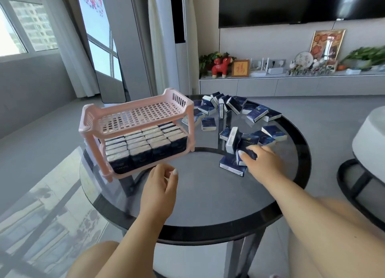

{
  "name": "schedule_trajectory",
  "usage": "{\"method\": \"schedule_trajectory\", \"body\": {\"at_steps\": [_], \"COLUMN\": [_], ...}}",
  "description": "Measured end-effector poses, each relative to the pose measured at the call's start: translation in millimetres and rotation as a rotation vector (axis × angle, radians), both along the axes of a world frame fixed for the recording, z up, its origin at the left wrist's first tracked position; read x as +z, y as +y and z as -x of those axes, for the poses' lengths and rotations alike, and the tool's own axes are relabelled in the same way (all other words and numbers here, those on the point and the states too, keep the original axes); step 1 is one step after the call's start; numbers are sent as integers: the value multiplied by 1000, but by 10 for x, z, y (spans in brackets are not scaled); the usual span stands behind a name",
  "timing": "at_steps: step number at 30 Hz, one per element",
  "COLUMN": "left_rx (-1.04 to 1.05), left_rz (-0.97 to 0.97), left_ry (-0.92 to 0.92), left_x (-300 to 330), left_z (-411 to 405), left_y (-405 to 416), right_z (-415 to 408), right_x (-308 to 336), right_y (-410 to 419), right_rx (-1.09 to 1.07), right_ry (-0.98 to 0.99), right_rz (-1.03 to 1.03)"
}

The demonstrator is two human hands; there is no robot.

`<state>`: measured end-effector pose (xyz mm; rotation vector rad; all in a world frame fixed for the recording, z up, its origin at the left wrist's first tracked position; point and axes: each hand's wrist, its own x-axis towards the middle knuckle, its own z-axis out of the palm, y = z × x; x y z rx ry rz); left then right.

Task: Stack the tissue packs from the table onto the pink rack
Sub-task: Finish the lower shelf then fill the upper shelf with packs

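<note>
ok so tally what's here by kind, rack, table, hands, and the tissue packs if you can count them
pink rack: 1
glass table: 1
hands: 2, left hand and right hand
loose tissue packs: about 20, overlapping, no exact count
shelved packs: a full lower shelf, partly hidden, not countable
total without packs: 4

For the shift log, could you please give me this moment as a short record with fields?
Rack: pink rack on the glass table
Top shelf: bare
Bottom shelf: stacked packs fill it
Loose packs: scattered packs right of rack
Right hand: right hand grips a tissue pack
Left hand: left hand holds nothing, fingers loosely curled
</note>
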<state>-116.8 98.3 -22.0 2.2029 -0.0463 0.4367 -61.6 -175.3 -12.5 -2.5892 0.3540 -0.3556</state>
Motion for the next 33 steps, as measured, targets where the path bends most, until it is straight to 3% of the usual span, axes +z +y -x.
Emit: {"method": "schedule_trajectory", "body": {"at_steps": [6,9,12,18,22,24,28,33], "left_rx": [-96,-167,-214,-287,-173,-109,-95,-133], "left_rz": [-148,-110,-44,-168,160,379,671,838], "left_ry": [78,101,92,42,24,20,19,82], "left_x": [15,30,25,-40,-45,-30,-27,-31], "left_z": [55,138,210,165,159,140,117,114], "left_y": [-44,-91,-125,-110,-42,10,80,109], "right_z": [296,403,527,659,628,598,591,616], "right_x": [-30,-72,-95,-82,-81,-90,-119,-126], "right_y": [562,805,946,881,783,746,777,794], "right_rx": [149,205,340,516,366,271,271,292], "right_ry": [0,-16,-77,-86,-97,-59,18,-64], "right_rz": [69,42,-65,-419,-629,-514,-57,-55]}}
